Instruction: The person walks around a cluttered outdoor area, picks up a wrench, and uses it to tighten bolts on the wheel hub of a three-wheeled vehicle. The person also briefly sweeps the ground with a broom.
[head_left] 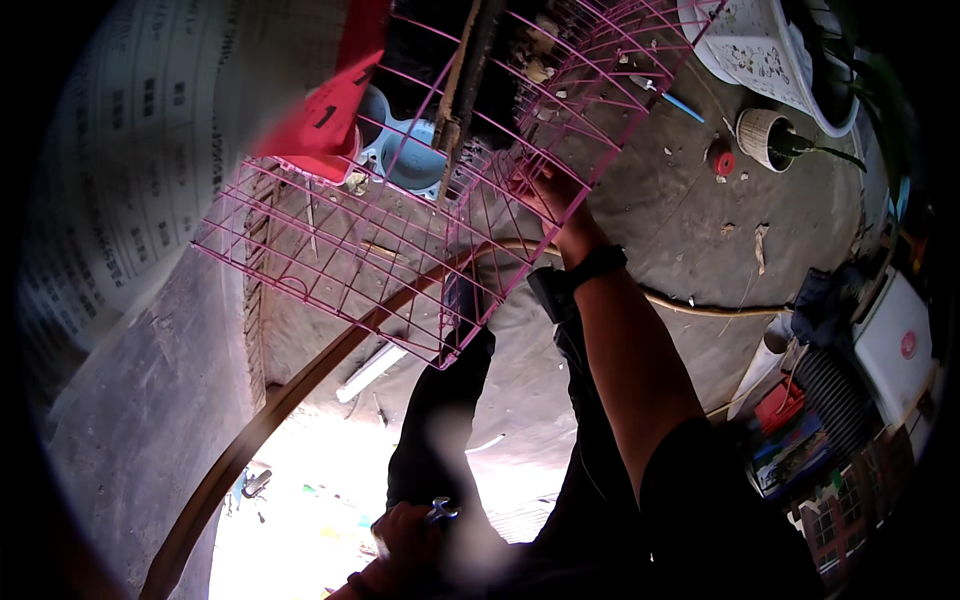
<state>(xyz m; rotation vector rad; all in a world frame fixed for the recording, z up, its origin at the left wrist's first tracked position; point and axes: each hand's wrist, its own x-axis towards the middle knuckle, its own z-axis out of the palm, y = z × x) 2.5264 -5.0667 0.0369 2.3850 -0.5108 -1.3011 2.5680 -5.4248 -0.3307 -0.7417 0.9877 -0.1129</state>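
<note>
A pink wire cage stretches across the upper middle of the head view, its lower corner hanging near my legs. My right hand, with a dark watch on the wrist, reaches up to the cage's right part, and its fingers are closed around the wires. Low in the view, my left hand is wrapped around a small metal spanner, whose shiny open end sticks out beside the fingers. A blurred pale spot covers part of the area just right of that hand.
A curved wooden strip runs behind the cage. Blue bowls and a red sheet are near its top. A white tube, a potted plant and a red roll are on the floor. A printed wall stands left.
</note>
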